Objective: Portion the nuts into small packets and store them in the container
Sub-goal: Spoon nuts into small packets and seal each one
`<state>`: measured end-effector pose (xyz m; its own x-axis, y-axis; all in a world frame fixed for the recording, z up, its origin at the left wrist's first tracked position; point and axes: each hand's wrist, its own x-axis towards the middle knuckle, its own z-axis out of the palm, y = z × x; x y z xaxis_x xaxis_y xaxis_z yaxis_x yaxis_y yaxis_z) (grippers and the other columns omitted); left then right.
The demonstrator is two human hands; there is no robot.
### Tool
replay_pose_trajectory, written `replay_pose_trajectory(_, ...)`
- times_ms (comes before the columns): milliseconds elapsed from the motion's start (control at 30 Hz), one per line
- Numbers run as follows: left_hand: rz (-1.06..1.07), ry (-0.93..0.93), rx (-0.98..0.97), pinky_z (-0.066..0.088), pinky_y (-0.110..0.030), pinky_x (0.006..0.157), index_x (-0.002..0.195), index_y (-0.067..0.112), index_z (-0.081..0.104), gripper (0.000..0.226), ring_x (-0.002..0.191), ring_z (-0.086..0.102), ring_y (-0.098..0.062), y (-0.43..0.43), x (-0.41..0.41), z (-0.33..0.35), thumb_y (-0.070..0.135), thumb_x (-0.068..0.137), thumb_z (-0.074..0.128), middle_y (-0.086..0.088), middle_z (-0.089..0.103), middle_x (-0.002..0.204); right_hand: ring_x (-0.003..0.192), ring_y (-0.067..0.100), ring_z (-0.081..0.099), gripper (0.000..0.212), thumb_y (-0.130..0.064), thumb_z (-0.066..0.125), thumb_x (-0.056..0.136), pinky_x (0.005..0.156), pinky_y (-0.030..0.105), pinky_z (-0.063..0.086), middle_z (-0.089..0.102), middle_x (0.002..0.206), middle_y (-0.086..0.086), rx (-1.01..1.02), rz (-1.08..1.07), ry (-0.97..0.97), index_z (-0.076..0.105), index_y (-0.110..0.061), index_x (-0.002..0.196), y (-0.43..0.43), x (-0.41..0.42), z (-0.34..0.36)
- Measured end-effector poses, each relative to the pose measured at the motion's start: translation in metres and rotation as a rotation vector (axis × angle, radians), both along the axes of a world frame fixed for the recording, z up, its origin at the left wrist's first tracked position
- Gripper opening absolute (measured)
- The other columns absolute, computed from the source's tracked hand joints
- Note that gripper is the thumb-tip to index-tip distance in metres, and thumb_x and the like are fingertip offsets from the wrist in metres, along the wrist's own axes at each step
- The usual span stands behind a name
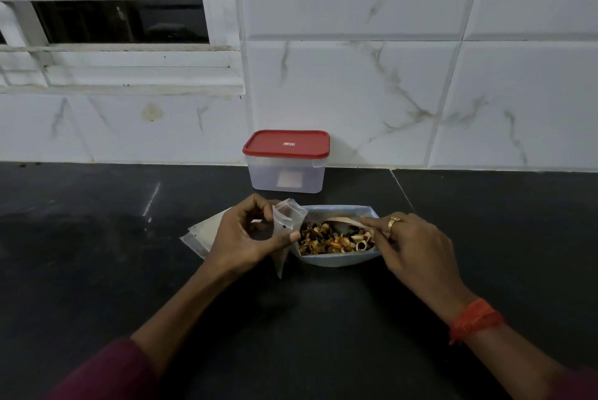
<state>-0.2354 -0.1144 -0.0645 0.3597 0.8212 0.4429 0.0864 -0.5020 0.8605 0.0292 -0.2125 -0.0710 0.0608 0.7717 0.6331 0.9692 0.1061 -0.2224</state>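
Observation:
A large open pouch [339, 259] of mixed nuts [333, 238] lies on the dark counter. My left hand [241, 234] pinches a small clear packet [284, 225] at its mouth, just left of the pouch. My right hand [411, 244] holds a pale spoon [339, 221] by its handle, with the spoon's bowl over the nuts inside the pouch. Behind the pouch, against the wall, stands a clear plastic container [286, 175] with its red lid [286, 143] on.
Some spare empty packets [202, 233] lie flat on the counter [97, 254] under and left of my left hand. A tiled wall [388, 76] closes the back, and a barred window [113, 11] sits at the upper left.

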Motion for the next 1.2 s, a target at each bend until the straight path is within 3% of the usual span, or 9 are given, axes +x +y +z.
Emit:
replay_pose_trajectory(133,0.001,0.063,0.017,0.061,-0.045,0.083,0.086,0.013,0.055,0.051,0.100,0.069,-0.023,0.001,0.000,-0.001,0.046,0.060,0.084,-0.003,0.070,0.097,0.070,0.005,0.051,0.029,-0.027,0.068,0.092,0.055,0.017,0.032,0.050,0.073,-0.023,-0.071,0.034,0.186,0.070,-0.042,0.118,0.001,-0.004,0.003)
replay_pose_trajectory(300,0.014,0.078,0.036,0.061,-0.039,0.082,0.084,0.015,0.056,0.050,0.099,0.068,-0.021,0.001,0.001,-0.001,0.049,0.060,0.084,-0.001,0.070,0.096,0.064,0.009,0.063,0.023,-0.034,0.065,0.094,0.061,0.031,0.055,0.070,0.076,-0.010,-0.191,0.076,0.334,0.071,-0.044,0.115,0.002,-0.005,0.001)
replay_pose_trajectory(500,0.011,0.074,0.022,0.059,-0.025,0.081,0.086,0.016,0.060,0.049,0.101,0.068,-0.012,0.000,0.004,-0.002,0.051,0.060,0.083,0.005,0.072,0.100,0.054,0.013,0.062,0.020,-0.032,0.065,0.093,0.057,0.038,0.056,0.072,0.072,-0.008,-0.200,0.020,0.411,0.074,-0.040,0.109,0.005,-0.005,0.004)
replay_pose_trajectory(600,0.007,0.060,0.016,0.058,-0.022,0.079,0.087,0.016,0.061,0.048,0.101,0.069,-0.011,-0.001,0.005,-0.001,0.051,0.061,0.082,0.006,0.072,0.100,0.063,0.014,0.067,0.019,-0.028,0.066,0.092,0.064,0.039,0.058,0.071,0.072,-0.013,-0.201,-0.007,0.468,0.075,-0.037,0.106,0.004,-0.005,0.005)
replay_pose_trajectory(700,0.015,0.049,0.002,0.056,-0.017,0.075,0.088,0.014,0.061,0.043,0.096,0.069,-0.008,-0.003,0.009,-0.001,0.041,0.064,0.085,0.010,0.072,0.098,0.068,0.007,0.068,0.018,-0.025,0.066,0.093,0.069,0.032,0.058,0.071,0.070,-0.016,-0.252,-0.001,0.557,0.076,-0.038,0.102,0.005,-0.010,0.005)
replay_pose_trajectory(867,0.007,0.036,-0.022,0.060,-0.025,0.076,0.090,0.015,0.061,0.048,0.091,0.070,-0.014,-0.008,0.013,-0.003,0.047,0.064,0.084,0.006,0.072,0.096,0.065,-0.002,0.064,0.018,-0.023,0.064,0.094,0.056,0.011,0.041,0.070,0.067,-0.012,-0.261,-0.026,0.592,0.078,-0.030,0.103,0.004,-0.008,0.013)
replay_pose_trajectory(1000,0.011,0.034,-0.023,0.057,-0.018,0.074,0.090,0.012,0.061,0.041,0.092,0.070,-0.010,-0.009,0.014,-0.001,0.038,0.070,0.086,0.008,0.071,0.096,0.066,-0.009,0.062,0.017,-0.024,0.065,0.094,0.060,0.011,0.038,0.071,0.066,-0.014,-0.344,0.021,0.644,0.078,-0.033,0.101,0.005,-0.016,0.013)
replay_pose_trajectory(1133,0.010,0.031,-0.025,0.059,-0.023,0.075,0.090,0.014,0.061,0.048,0.092,0.071,-0.013,-0.010,0.013,0.000,0.049,0.064,0.082,0.007,0.072,0.096,0.076,-0.002,0.066,0.015,-0.021,0.064,0.095,0.062,0.011,0.038,0.073,0.070,-0.008,-0.349,-0.002,0.805,0.078,-0.028,0.095,0.005,-0.014,0.020)
replay_pose_trajectory(1200,0.008,0.031,-0.033,0.059,-0.023,0.075,0.090,0.015,0.061,0.049,0.093,0.071,-0.012,-0.010,0.013,0.000,0.052,0.063,0.079,0.008,0.072,0.097,0.076,0.000,0.066,0.015,-0.023,0.064,0.095,0.062,0.013,0.039,0.073,0.072,-0.008,-0.358,-0.012,0.788,0.077,-0.029,0.093,0.002,-0.016,0.023)
